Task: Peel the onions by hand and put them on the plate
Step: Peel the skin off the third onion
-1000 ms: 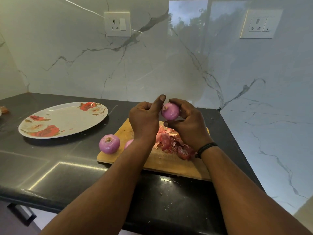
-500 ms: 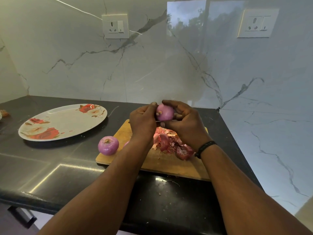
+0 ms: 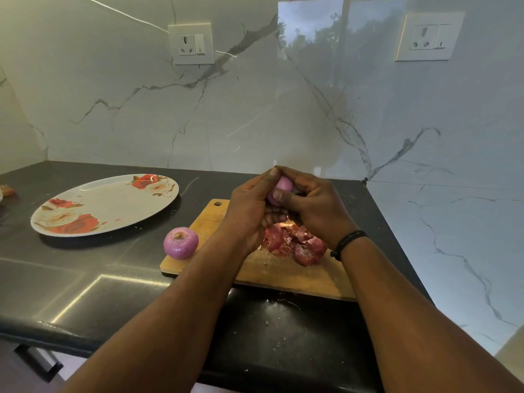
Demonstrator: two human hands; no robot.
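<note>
Your left hand (image 3: pixel 251 205) and right hand (image 3: pixel 316 207) both grip one pink onion (image 3: pixel 283 186) above the cutting board (image 3: pixel 289 272), beside the peel pile (image 3: pixel 296 243).

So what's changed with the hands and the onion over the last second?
The left hand has closed in: its raised thumb now presses over the small pink peeled onion, covering more of it. The right hand keeps gripping it. The purple onion on the wooden cutting board, the red peel pile and the empty floral plate haven't moved.

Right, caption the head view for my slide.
Both hands grip a small onion above the cutting board; floral plate holds none.
</note>
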